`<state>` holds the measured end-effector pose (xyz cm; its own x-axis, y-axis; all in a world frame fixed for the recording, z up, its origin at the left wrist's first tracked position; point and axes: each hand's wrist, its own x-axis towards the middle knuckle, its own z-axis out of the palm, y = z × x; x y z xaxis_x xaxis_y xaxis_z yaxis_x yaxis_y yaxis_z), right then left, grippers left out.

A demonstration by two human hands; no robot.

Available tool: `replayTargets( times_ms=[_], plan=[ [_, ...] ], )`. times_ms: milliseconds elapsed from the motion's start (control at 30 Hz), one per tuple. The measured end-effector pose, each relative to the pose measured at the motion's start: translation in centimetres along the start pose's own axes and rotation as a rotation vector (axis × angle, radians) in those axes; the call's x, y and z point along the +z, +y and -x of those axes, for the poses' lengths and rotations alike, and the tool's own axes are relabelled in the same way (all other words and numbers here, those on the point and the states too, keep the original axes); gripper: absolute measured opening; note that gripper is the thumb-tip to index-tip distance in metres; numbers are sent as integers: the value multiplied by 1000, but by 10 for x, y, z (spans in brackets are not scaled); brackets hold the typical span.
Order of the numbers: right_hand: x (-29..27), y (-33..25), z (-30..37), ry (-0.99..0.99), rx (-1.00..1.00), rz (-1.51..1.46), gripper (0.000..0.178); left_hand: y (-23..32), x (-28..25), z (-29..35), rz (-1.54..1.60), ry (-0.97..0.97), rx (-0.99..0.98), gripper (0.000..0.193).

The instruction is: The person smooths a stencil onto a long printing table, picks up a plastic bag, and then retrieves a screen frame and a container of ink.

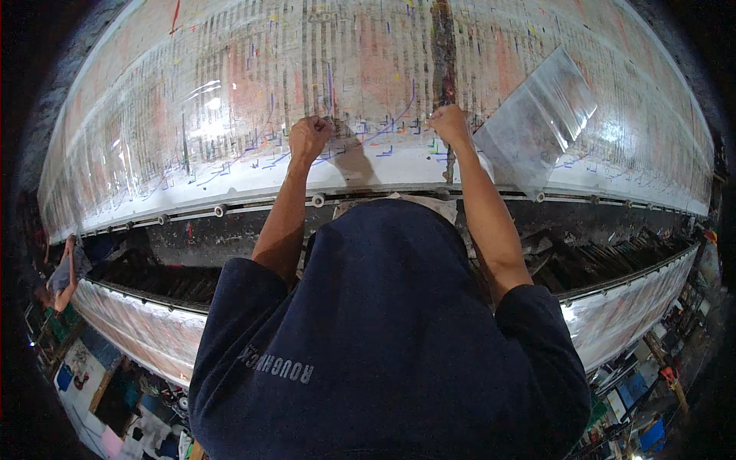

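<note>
Both my arms reach out over a long, pale printing table [253,165] streaked with grey stripes, reddish stains and small blue pen marks. My left hand [309,138] is closed, fingers curled together just above the near part of the surface. A short way to its right, my right hand [450,124] is pinched beside a dark vertical strip [444,54]. Anything between the fingers of either hand is too small or too clear to make out. To the right of my right hand lies a glossy, see-through plastic sheet [537,123], set at a slant.
A rail with small round knobs [318,201] runs along the table's near edge. Behind me stands a second long table [146,330], with a dark gap between. Another person [65,276] is at the far left. Assorted clutter [644,406] fills the lower right.
</note>
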<state>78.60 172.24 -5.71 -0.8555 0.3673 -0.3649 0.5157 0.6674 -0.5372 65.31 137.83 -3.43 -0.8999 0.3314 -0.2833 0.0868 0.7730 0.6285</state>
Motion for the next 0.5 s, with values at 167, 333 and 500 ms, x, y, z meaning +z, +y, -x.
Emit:
replayTargets(
  times_ms=[167, 333, 500],
  plan=[
    [3, 13, -6, 3, -64, 128, 25, 3, 0, 7, -77, -17, 30, 25],
    [6, 16, -8, -68, 95, 118, 15, 5, 4, 11, -99, 36, 63, 23],
    [-3, 9, -3, -99, 197, 92, 21, 3, 6, 12, -110, 31, 90, 25]
  ],
)
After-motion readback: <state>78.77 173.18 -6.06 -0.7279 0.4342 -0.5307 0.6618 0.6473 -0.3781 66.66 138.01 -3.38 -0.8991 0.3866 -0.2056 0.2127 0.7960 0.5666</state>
